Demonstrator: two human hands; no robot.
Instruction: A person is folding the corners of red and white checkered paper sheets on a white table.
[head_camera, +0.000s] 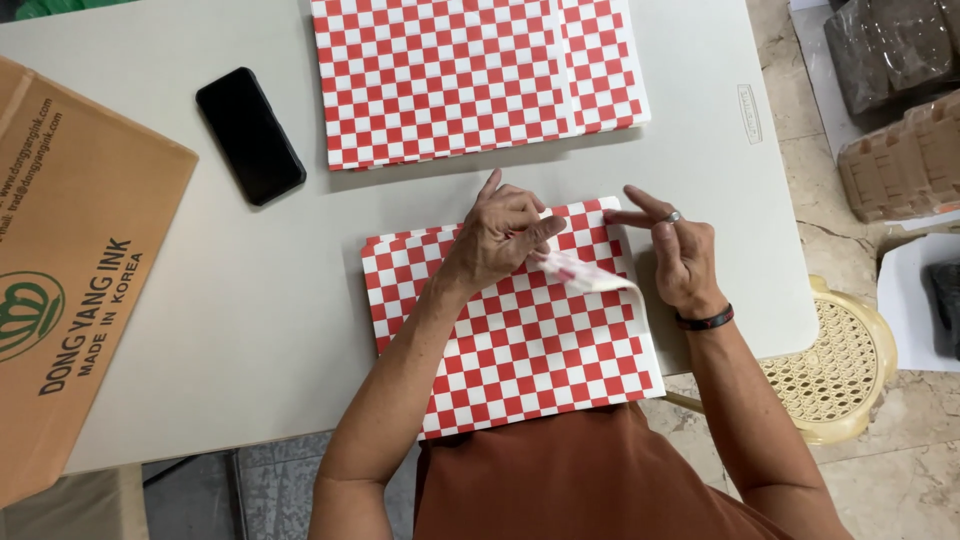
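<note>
The person's left hand (500, 238) is closed in a pinch on the lifted edge of a red-and-white checkered paper sheet (520, 340), thumb and forefinger gripping a curled strip of it that rises off the stack. The right hand (680, 255), at 3 o'clock from the left, is open and grips nothing, its fingers spread above the sheet's far right corner, with a ring on one finger and a dark band on the wrist. The sheet lies on the pale surface (270, 320) just in front of the person, its near edge overhanging toward the rust-coloured garment. At 12 o'clock from the hands a larger pile of checkered sheets (470, 75) lies well apart. A black phone (250, 135) rests at 10 o'clock, and a brown cardboard box (70, 280) sits at 9 o'clock. A yellow plastic stool (840, 370) stands at 4 o'clock beside the surface.
</note>
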